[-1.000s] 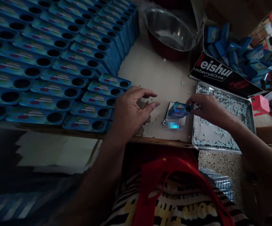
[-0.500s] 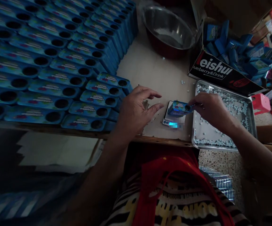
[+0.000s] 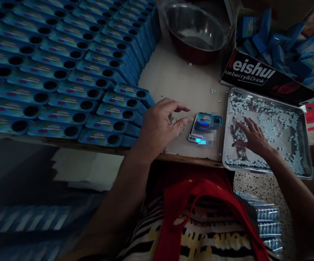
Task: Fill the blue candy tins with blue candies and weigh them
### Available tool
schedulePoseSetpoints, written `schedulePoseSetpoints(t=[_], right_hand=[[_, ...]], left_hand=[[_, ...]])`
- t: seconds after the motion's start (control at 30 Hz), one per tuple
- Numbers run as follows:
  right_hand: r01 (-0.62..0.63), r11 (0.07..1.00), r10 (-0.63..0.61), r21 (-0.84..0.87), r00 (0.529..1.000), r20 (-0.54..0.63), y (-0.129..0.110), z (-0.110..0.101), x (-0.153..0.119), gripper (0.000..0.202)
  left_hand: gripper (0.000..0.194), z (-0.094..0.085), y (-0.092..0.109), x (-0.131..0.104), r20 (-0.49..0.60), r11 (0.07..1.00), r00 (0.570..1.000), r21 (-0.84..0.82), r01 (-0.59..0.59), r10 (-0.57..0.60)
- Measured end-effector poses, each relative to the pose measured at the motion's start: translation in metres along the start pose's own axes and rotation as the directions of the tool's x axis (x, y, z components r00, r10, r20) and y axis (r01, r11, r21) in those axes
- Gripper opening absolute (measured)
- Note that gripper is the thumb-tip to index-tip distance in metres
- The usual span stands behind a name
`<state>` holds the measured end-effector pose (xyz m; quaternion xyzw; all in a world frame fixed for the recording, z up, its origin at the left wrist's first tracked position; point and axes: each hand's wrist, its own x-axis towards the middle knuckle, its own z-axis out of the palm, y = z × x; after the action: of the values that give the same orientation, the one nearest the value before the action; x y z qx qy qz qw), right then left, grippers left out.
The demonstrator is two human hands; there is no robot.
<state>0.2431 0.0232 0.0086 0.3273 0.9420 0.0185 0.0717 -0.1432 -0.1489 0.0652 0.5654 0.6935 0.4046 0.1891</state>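
Observation:
A small blue tin (image 3: pixel 204 119) rests on a little digital scale (image 3: pixel 192 139) whose display is lit. Just left of the scale hovers my left hand (image 3: pixel 159 123), thumb and fingers apart and holding nothing. Over the metal tray (image 3: pixel 224 159) is my right hand (image 3: pixel 255 139), its fingers spread above the small pale-blue candies (image 3: pixel 268 127) scattered in it. Whether its fingertips touch the candies I cannot tell. Part of the tin's right end is blurred out.
Tight rows of blue tins (image 3: pixel 102 125) with dark round openings fill the left side. At the back stands a steel bowl (image 3: pixel 197 32). A black carton (image 3: pixel 257 74) of blue packages is behind the tray. A few loose candies (image 3: pixel 212 91) lie on the table (image 3: pixel 170 76).
My right hand has left the tin on the scale and moved right over the tray, its fingers opening out. My left hand stays beside the scale. The view has shifted slightly.

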Motion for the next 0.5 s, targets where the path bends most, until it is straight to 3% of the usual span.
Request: schedulePoseSetpoints(t=[0.13, 0.2, 0.27, 0.33, 0.4, 0.47, 0.5], right_hand=[[0.026, 1.0, -0.027, -0.015, 0.999, -0.027, 0.0, 0.019, 0.006, 0.038], [-0.011, 0.999, 0.011, 0.04, 1.0, 0.003, 0.001, 0.025, 0.013, 0.034], [-0.108, 0.981, 0.106, 0.164, 0.994, 0.021, 0.002, 0.028, 0.021, 0.027], [-0.271, 0.878, 0.295, 0.395, 0.955, -0.002, 0.006, 0.028, 0.026, 0.021], [-0.37, 0.596, 0.482, 0.713, 0.875, 0.052, 0.013, 0.023, 0.029, 0.027], [-0.35, 0.164, 0.525, 0.922, 0.823, 0.219, 0.021, 0.015, 0.03, 0.037], [-0.333, -0.048, 0.493, 0.942, 0.812, 0.312, 0.025, 0.01, 0.03, 0.04]], left_hand=[[0.02, 0.004, 0.007, -0.003, -0.002, 0.999, 1.0, 0.032, 0.009, -0.009], [0.02, 0.005, 0.009, -0.006, -0.011, 0.999, 1.0, 0.045, 0.013, -0.013], [0.021, 0.006, 0.011, -0.008, -0.021, 0.998, 1.0, 0.064, 0.012, -0.011], [0.022, 0.008, 0.014, -0.009, -0.034, 0.996, 0.999, 0.086, 0.005, -0.002], [0.023, 0.01, 0.018, -0.009, -0.037, 0.994, 0.999, 0.106, 0.004, 0.0], [0.021, 0.011, 0.021, -0.009, -0.031, 0.992, 0.999, 0.122, 0.01, -0.006], [0.021, 0.012, 0.022, -0.008, -0.028, 0.992, 1.0, 0.129, 0.014, -0.011]])
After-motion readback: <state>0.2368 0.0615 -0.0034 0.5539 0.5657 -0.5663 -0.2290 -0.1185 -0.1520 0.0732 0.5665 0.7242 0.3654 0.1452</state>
